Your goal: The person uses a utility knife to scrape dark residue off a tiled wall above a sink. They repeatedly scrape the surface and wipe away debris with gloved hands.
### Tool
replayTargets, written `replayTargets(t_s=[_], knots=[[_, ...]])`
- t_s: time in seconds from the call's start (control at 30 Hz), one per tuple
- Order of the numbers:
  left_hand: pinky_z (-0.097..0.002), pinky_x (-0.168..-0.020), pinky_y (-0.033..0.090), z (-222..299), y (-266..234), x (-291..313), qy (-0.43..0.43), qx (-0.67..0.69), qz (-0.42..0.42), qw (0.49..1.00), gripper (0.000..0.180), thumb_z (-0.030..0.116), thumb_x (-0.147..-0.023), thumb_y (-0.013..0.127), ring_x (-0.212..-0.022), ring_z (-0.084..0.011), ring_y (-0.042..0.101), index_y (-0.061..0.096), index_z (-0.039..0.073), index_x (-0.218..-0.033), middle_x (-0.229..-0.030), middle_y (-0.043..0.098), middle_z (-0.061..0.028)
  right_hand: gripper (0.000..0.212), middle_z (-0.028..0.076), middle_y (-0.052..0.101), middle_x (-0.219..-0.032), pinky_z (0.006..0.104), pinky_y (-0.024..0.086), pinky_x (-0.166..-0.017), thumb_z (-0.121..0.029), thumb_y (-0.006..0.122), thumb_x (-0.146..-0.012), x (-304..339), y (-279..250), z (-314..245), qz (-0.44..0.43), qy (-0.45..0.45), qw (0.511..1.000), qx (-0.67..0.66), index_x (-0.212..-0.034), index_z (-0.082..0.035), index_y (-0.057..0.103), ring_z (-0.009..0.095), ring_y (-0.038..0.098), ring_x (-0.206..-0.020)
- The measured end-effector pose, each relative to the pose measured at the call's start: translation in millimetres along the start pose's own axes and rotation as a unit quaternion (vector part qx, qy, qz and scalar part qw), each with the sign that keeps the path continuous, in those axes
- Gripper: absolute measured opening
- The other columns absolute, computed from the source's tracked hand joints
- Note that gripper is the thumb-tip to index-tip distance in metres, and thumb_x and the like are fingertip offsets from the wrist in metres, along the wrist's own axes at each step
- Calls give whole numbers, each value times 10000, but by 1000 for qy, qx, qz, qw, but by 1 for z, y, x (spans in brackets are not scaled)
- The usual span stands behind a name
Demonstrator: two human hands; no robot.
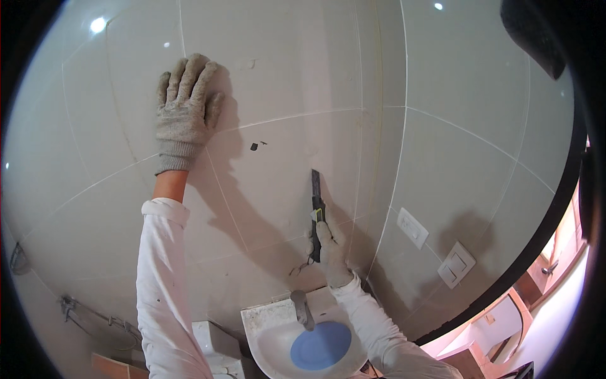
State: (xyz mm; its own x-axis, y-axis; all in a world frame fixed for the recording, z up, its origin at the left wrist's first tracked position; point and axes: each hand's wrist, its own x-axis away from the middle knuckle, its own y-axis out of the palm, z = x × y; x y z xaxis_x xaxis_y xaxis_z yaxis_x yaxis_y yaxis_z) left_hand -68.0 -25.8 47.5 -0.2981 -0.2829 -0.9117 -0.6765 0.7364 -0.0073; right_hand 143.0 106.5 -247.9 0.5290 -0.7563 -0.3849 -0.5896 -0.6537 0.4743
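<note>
My left hand [185, 114], in a dirty grey knit glove, lies flat on the tiled wall [284, 69] with its fingers stretched upward. Lower and to the right, my gloved right hand [332, 246] is closed around a black utility knife [317, 211] with a yellow-green detail. Its dark blade points up along the wall; I cannot tell whether the tip touches the tile. Between the two hands, a small dark patch [254, 146] marks the wall. A thin dark loop hangs by the knife's lower end.
Below my right hand is a white sink [262, 322] with a faucet [302, 309] and a blue oval object [320, 345] in its basin. A socket plate [412, 228] and a switch plate [456, 264] sit on the right wall. A toilet [214, 344] stands left of the sink.
</note>
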Motion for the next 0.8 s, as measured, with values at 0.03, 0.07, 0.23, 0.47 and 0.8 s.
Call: replayTargets(t_s=[0.03, 0.07, 0.23, 0.47, 0.8], knots=[[-486, -1272, 243, 0, 0, 1, 4, 0, 2, 1000, 546, 381, -1023, 586, -1509, -297, 369, 485, 201, -1528, -1624, 419, -73, 428, 20, 628, -859, 239, 496, -507, -182, 538, -1087, 6, 6, 6, 15, 1, 999, -31, -1507, -109, 512, 69, 548, -583], [-482, -1273, 248, 0, 1, 2, 7, 0, 5, 1000, 542, 373, -1021, 589, -1505, -292, 376, 488, 202, -1525, -1621, 425, -68, 429, 13, 621, -849, 240, 496, -503, -179, 538, -1087, 8, 9, 8, 31, 2, 998, -62, -1509, -109, 510, 65, 535, -570], [-468, -1276, 252, -1, 3, 6, -4, -13, 4, 1000, 513, 359, -1027, 583, -1503, -279, 382, 501, 220, -1514, -1609, 442, -55, 415, 21, 613, -839, 240, 488, -513, -194, 523, -1097, -10, 26, -28, 3, 11, 999, -35, -1502, -105, 514, 70, 540, -583], [-494, -1235, 314, 0, 5, 5, 3, 2, 38, 999, 451, 320, -1014, 601, -1440, -291, 466, 558, 203, -1447, -1545, 516, -38, 340, 8, 591, -807, 242, 478, -512, -193, 515, -1100, -3, 14, -23, 56, 22, 998, -33, -1422, -91, 555, 71, 536, -581], [-493, -1235, 309, -4, 5, 4, 3, 1, 47, 999, 468, 318, -1009, 618, -1447, -285, 459, 549, 203, -1457, -1561, 502, -43, 192, -1, 568, -731, 252, 450, -476, -218, 503, -1095, -18, 5, -17, 10, -5, 999, 45, -1111, -58, 607, 83, 517, -528]])
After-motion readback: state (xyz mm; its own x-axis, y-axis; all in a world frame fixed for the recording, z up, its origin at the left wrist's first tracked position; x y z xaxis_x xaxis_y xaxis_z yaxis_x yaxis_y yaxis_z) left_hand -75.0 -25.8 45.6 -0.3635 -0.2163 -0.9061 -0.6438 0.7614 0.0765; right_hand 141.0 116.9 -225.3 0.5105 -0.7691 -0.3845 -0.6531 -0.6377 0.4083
